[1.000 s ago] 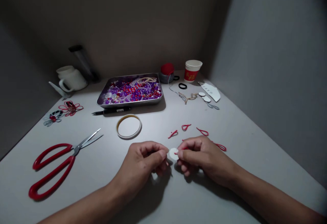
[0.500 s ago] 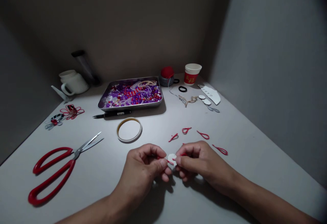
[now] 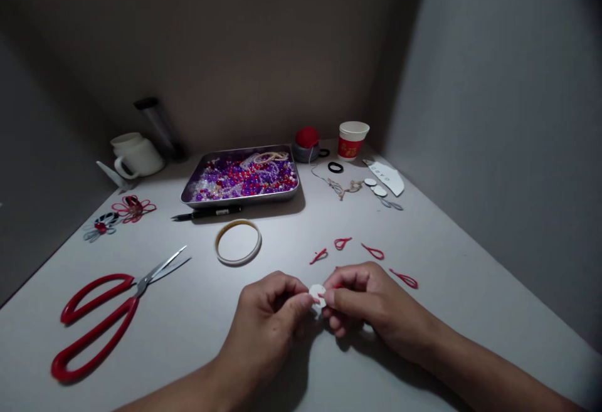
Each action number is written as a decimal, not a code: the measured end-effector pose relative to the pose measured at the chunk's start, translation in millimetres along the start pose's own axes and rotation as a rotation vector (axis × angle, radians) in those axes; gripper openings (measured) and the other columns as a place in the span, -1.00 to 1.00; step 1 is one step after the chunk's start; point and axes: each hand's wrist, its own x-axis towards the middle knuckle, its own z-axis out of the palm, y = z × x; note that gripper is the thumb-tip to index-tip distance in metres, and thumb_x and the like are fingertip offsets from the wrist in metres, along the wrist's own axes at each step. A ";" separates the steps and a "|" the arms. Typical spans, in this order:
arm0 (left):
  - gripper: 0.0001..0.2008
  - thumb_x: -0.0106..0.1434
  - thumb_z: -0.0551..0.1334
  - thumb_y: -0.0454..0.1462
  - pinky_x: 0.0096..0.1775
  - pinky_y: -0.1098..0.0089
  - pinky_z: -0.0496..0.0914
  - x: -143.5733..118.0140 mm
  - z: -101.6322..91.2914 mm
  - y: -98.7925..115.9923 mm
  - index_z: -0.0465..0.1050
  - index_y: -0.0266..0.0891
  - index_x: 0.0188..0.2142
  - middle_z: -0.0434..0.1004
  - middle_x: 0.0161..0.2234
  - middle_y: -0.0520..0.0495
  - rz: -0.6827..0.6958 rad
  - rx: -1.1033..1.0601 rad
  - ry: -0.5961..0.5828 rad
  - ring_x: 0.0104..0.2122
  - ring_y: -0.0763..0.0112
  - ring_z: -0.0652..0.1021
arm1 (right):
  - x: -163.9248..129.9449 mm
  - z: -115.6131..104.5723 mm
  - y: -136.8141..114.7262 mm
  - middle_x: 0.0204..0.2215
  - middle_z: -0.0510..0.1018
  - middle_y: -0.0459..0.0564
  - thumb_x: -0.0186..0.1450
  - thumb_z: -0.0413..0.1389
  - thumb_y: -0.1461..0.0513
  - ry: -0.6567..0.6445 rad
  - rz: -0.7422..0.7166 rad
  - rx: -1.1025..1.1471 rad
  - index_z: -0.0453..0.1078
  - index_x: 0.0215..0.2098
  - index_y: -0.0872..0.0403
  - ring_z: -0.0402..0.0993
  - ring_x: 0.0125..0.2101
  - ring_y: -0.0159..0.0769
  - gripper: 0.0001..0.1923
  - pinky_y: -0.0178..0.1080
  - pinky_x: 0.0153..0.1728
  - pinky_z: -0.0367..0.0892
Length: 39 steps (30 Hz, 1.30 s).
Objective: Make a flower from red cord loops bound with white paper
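In the head view, a small round white paper disc is between my two hands, with short red cord ends lying across its face. My right hand pinches the disc at its right edge between thumb and fingers. From the left, my left hand is closed, thumb and forefinger pinching a red cord loop at the disc's left edge; its fingers hide most of that loop. Beyond my hands several loose red cord loops lie on the table.
Red-handled scissors lie partly open at left. A tape roll, a pen and a metal tray of beads are ahead. Two cord flowers, a white pot, yarn and a paper cup stand farther out.
My left hand has shifted slightly right, its thumb now against the disc's left edge, and its lower fingers have curled out of sight. My right hand keeps its pinch.
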 end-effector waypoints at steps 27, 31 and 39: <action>-0.77 0.06 0.21 -0.19 -0.61 0.52 0.09 0.8 -1.7 6.0 0.31 -0.30 -0.59 0.21 -0.71 0.11 -0.058 0.185 -0.016 -0.66 0.56 0.21 | -2.5 1.8 0.0 -0.73 0.42 -0.11 0.02 0.11 0.28 0.017 -0.032 -0.187 0.38 -0.61 0.16 0.31 -0.68 -0.44 -0.91 -0.36 -0.59 0.26; -0.79 0.09 0.16 -0.21 -0.57 0.51 0.15 -1.3 -3.5 6.6 0.40 -0.33 -0.53 0.31 -0.63 0.03 -0.003 0.251 -0.093 -0.60 0.51 0.29 | -2.4 3.1 2.3 -0.71 0.42 -0.08 0.05 0.08 0.30 0.016 -0.109 -0.310 0.40 -0.60 0.18 0.28 -0.66 -0.45 -0.88 -0.39 -0.61 0.17; -0.77 0.12 0.12 -0.20 -0.61 0.53 0.07 -0.7 -3.7 2.3 0.36 -0.32 -0.55 0.19 -0.69 0.10 -0.006 0.238 -0.105 -0.65 0.56 0.18 | -3.8 -2.9 4.1 -0.63 0.45 -0.01 0.04 0.02 0.23 -0.113 -0.110 -0.133 0.40 -0.51 0.19 0.38 -0.58 -0.33 -0.82 -0.28 -0.50 0.27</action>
